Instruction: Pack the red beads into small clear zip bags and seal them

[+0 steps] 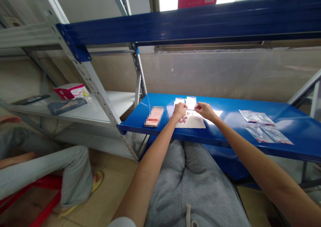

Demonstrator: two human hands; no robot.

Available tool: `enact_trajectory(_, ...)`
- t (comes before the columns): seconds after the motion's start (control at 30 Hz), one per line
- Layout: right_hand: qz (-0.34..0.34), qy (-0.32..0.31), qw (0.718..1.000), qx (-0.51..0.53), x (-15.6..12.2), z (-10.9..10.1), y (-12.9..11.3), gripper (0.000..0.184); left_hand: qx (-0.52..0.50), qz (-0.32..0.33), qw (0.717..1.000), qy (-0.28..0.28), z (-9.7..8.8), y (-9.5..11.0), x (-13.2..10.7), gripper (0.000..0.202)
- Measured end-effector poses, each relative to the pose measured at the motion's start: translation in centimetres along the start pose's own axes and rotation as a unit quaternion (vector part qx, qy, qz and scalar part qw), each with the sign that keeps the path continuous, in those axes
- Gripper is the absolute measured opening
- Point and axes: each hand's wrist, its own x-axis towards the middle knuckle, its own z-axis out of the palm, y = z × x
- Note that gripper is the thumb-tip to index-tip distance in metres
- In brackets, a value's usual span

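On the blue shelf lies a pale sheet [198, 122] with many small red pieces [184, 118] scattered over its left half. My left hand [179, 110] is above the sheet's left side, fingers pinched at the edge of a small whitish plastic bag [191, 102]. Across from it, my right hand [205, 110] has thumb and fingertips pressed together beside the bag's right edge; whatever they hold is too small to make out. Another small whitish bag [180, 100] lies behind my left hand, partly covered by it.
Several flat clear bags [260, 133] with red bits along their edges lie on the blue shelf [225, 133] at right. A pinkish stack [154, 116], partly blurred, is at left. A blue beam [190, 26] crosses above. Someone's leg [75, 173] shows at left.
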Motion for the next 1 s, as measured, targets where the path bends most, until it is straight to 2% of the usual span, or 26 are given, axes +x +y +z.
enact_trajectory(0.1,0.007,0.018,1.000,0.008,-0.04,0.23,-0.05,0.010,0.000,0.003,1.000,0.001,0.05,-0.03,0.01,0.020)
enact_trajectory(0.27,0.021,0.021,0.999,0.032,-0.18,0.64,-0.07,0.026,-0.006,0.009,1.000,0.004,0.05,0.01,0.04,0.022)
enact_trajectory(0.43,0.067,-0.003,0.998,0.013,-0.14,0.76,0.17,0.012,-0.012,0.010,1.000,0.007,0.09,0.06,0.06,0.022)
enact_trajectory(0.5,0.075,-0.005,0.997,0.007,-0.11,0.75,0.21,0.015,-0.013,0.010,1.000,0.007,0.12,0.06,0.06,0.022)
enact_trajectory(0.6,0.077,-0.005,0.997,0.003,-0.07,0.72,0.18,0.019,-0.013,0.010,1.000,0.005,0.17,0.02,0.08,0.023)
enact_trajectory(1.0,0.061,-0.029,0.998,0.008,0.18,0.73,0.18,0.014,-0.004,-0.009,1.000,-0.008,0.09,0.17,0.23,0.023)
